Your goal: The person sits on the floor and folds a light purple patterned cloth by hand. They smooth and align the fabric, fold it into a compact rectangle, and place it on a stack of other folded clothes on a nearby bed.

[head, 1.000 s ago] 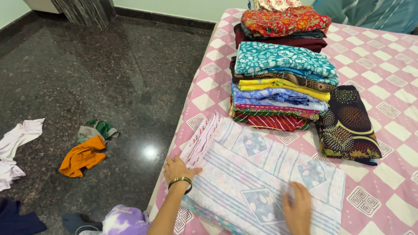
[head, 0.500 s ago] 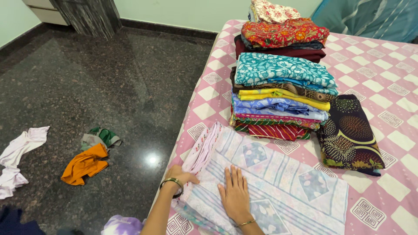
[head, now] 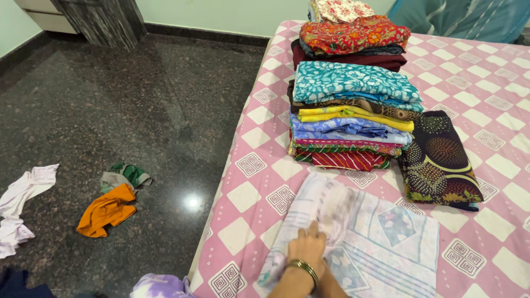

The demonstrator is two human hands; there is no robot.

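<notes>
Pale lilac-and-white striped cotton cloth with faint floral squares (head: pixel 381 243), spread flat at the near edge of the bed, partly folded, a bunched ridge of it raised toward the far left corner. Long axis running from near left to far right, slanted across the bed's checks; the ridge itself pointing away, toward the clothes pile.

Pressed down on the cloth at its near left part, a hand with a dark metal bangle at the wrist (head: pixel 308 249), fingers (head: pixel 314 229) laid forward and gathering the bunched fabric just beyond them. Looks like the left hand by the bangle; fingers curled lightly into the fabric, more a pinch-and-press than a full fist. Most of the cloth lying to the right and far right of those fingers. A second forearm apparently close beside the first at the bottom edge, its hand hidden, so open or closed: cannot tell.

Beneath, a pink-and-white checked bedsheet (head: pixel 265 165). Farther off, a tall stack of folded colourful garments (head: pixel 350 118), well apart from the hand; to its right, touching it, a dark brown folded cloth with orange circles (head: pixel 439 157). On the dark polished stone floor (head: pixel 138 99) to the left, an orange crumpled garment (head: pixel 107 211), a green-grey one (head: pixel 126 175) just beyond it, and white rags (head: pixel 22 204) farther left.
</notes>
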